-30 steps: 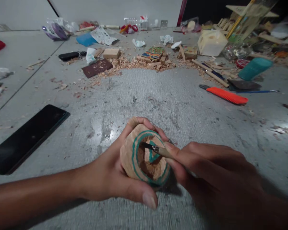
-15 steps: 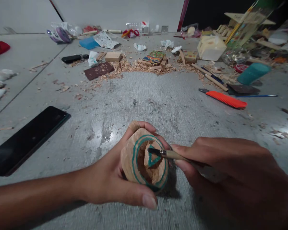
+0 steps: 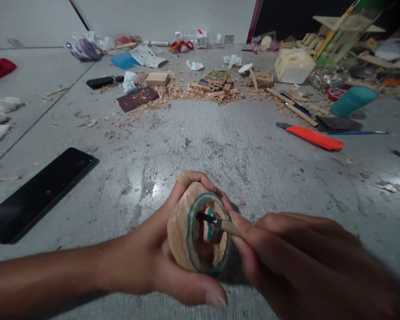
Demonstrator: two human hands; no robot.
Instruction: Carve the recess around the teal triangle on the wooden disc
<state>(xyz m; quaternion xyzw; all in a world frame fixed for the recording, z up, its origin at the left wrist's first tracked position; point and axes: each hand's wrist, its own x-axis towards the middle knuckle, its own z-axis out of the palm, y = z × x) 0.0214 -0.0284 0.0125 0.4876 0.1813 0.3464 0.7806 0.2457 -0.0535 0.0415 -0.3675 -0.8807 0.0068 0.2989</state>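
While our left hand wraps around it from behind, fingers curled over the top and thumb pressed along the bottom edge, the wooden piece sits low in the middle of our view, at about 6 o'clock, lifted just above the floor. It is a rounded lump of pale wood with rough, faceted sides. Its face is hollowed out into a darker, coarse recess, ringed by two teal painted circles, and a raised wedge in the hollow carries teal paint too. Our right hand is closed on a thin paintbrush, pinching its pale wooden handle near the metal collar; the dark bristles reach into the hollow, touching or nearly touching the painted wedge.

The floor is grey and finely ridged, with a glossy patch just beyond the piece. A flat black phone lies at 9 o'clock. At 2 o'clock rests a tool with a ribbed orange handle, and further out a teal plastic container on its side. Curled wood shavings heap at 12 o'clock around small wooden blocks and a dark brown sheet of sandpaper.
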